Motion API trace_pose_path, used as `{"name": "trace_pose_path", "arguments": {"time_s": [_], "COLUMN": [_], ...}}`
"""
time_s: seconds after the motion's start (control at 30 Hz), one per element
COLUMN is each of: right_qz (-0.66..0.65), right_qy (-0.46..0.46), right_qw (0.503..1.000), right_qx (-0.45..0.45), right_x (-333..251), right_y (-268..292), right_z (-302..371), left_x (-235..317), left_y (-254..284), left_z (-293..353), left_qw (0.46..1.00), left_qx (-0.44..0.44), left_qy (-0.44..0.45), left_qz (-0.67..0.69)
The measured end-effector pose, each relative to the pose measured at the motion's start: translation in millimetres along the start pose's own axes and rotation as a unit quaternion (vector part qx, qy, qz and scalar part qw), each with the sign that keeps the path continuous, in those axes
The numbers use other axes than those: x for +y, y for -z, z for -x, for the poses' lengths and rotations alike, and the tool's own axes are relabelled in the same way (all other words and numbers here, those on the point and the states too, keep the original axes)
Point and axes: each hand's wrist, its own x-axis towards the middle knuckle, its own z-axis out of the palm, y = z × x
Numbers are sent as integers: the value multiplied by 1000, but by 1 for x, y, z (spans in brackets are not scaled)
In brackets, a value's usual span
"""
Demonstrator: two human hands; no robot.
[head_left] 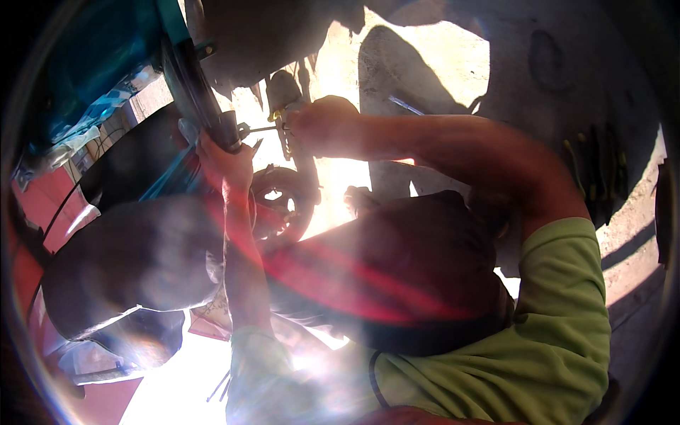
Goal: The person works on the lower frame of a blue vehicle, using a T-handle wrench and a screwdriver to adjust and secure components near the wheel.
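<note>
Black tube (200,106): beside the right edge of the teal panel (99,64), lower end clamped in left hand (230,161), grip partly hidden. Right hand (326,126) curled tight on the outer end of a thin rod (263,129); fist hides that end. Can't tell if the rod's tip is seated in the tube. Glare blurs the wheel (305,205) below.

Your two bare hands, one left hand (228,161) and one right hand (326,127), show with two green sleeves (567,276), one wheel (304,209), one dark tube (198,95), one thin rod (263,129) and several dark-handled tools (612,170), too shaded to count.
</note>
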Motion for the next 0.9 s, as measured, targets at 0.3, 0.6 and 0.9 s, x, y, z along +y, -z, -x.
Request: {"name": "trace_pose_path", "arguments": {"time_s": [0.3, 0.6, 0.9], "right_qz": [-690, -387, -137], "right_qy": [-172, -72, 6], "right_qw": [691, 912, 987], "right_qx": [-131, -117, 81], "right_x": [24, 12, 0], "right_y": [-8, -6, -27], "right_z": [-10, -12, 6], "left_x": [5, -1, -1], "left_y": [0, -3, 0], "left_z": [0, -2, -1], "left_qw": [1000, 1000, 1000], "left_qx": [-2, 13, -11], "left_qy": [16, -5, 22], "left_qz": [3, -3, -17]}}
